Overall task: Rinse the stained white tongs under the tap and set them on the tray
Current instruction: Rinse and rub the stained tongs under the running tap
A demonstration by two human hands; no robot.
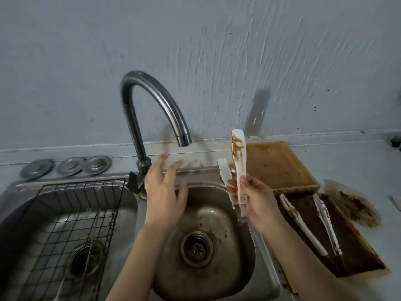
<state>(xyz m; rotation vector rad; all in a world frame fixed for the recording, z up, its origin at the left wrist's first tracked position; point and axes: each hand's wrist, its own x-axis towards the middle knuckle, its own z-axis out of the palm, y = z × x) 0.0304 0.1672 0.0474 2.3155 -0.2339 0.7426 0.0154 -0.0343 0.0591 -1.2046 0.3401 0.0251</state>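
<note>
My right hand (258, 200) grips a pair of white tongs (238, 157) near their hinge, tips pointing up, over the right sink basin (236, 246). One arm of the tongs carries a brown stain near its tip. My left hand (163, 190) is open with fingers spread, beside the base of the curved metal tap (152, 101), close to its black lever (133, 183). No water runs from the spout. A wooden tray (280, 166) sits on the counter behind and to the right of the tongs.
A second, dirtier tray (351, 255) nearer me holds two more white tongs (303, 222). A black wire rack (71, 213) fills the left basin. Three metal sink plugs (65, 166) lie along the back ledge. A stained brown patch (355, 205) lies on the counter at far right.
</note>
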